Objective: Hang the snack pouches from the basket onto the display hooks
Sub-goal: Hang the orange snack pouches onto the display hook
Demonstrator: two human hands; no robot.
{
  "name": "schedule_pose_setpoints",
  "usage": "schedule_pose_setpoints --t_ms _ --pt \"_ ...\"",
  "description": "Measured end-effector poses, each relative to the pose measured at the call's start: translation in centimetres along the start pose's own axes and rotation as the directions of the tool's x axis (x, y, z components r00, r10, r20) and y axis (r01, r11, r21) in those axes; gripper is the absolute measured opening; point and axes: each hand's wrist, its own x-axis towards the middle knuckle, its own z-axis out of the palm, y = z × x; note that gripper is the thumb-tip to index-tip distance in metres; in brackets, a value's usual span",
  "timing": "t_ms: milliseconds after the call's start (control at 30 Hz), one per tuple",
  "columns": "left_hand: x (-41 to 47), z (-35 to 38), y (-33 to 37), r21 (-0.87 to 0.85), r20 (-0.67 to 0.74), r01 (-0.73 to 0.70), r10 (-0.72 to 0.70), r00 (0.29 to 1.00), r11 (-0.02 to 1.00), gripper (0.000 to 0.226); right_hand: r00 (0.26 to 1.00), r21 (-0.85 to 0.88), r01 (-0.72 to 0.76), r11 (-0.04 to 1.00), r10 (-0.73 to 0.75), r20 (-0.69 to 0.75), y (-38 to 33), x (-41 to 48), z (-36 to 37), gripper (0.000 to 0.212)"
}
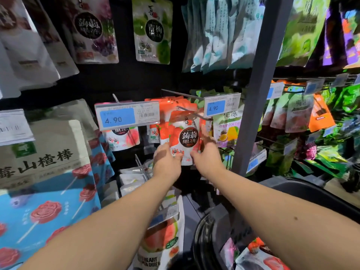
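On my feed, both hands were up at the middle row of the display. The left hand [167, 160] gripped the lower left corner of a red strawberry pouch [184, 136], its fingers curled behind the pack. The right hand [206, 152] held the pouch's right edge and lower right corner, with fingers [204, 131] running up along that side. The pouch hung upright in front of a stack of matching red pouches [171, 103], its top level with the metal hook [196, 114]. I could not tell whether the hook had passed through the hanging hole. A price tag [127, 115] reading 4.90 sat just left of the pouch, and a second tag [222, 107] with the same price sat just to its right. Down at the lower right I saw the black basket [303, 193], well apart from the hands, with more pouches [259, 257] lying in it.
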Motion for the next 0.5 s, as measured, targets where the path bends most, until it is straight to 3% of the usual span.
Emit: schedule_pose_setpoints --t_ms 167,267,367,500 --pt "2.5 0.7 -0.7 0.123 -0.152 0.04 -0.021 0.988 0.992 0.036 0.999 0.11 -0.032 0.993 0.029 0.03 0.6 2.8 2.1 0.069" --pt "3.2 1.2 -1.1 0.005 -0.228 0.065 -0.062 0.972 0.998 0.057 0.989 -0.053 -0.136 0.989 0.139 0.047 0.9 3.6 2.9 0.067" --pt "4.0 1.2 -1.5 -0.104 -0.192 0.088 -0.106 0.976 0.991 0.073 0.964 -0.104 -0.234 0.967 0.244 0.104 0.8 3.6 2.8 0.08" --pt "5.7 0.7 -2.0 -0.18 -0.129 0.127 -0.151 0.98 0.975 0.056 0.933 0.048 -0.31 0.949 0.295 0.205 1.6 4.9 3.2 0.109"
